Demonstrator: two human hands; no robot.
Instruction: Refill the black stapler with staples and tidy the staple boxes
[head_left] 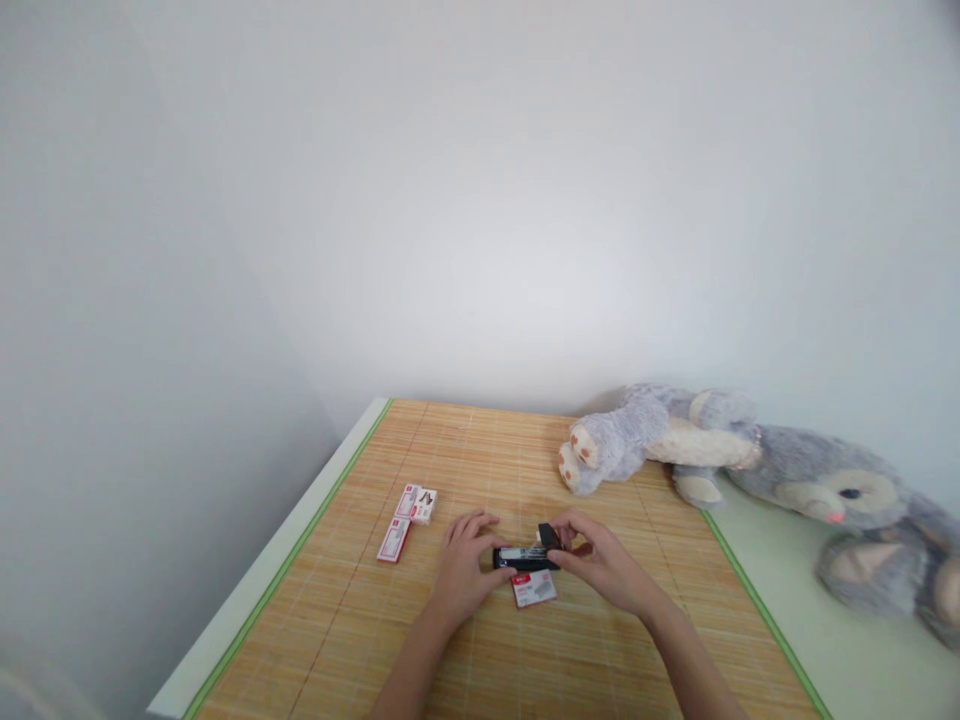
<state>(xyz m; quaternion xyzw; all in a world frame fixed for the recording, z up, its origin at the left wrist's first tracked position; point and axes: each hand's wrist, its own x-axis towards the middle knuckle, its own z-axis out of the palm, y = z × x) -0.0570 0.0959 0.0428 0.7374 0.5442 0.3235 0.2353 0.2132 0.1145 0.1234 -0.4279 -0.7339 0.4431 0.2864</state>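
Observation:
A black stapler (523, 556) lies across the mat with its silver inside showing and a black part raised at its right end. The thumb and index finger of my left hand (463, 562) grip its left end, the other fingers stretching forward. My right hand (596, 558) pinches the raised black part at the right end; its fingertips are partly hidden. Just in front of the stapler, partly under its near edge, is a small red-and-white staple box (535, 592).
Several small red-and-white boxes (394, 540) sit together at the left on the bamboo mat (360, 640). A grey-and-cream plush toy (697, 440) sprawls along the back right, over the mat's green edge. Behind the table rises a white wall (480, 200).

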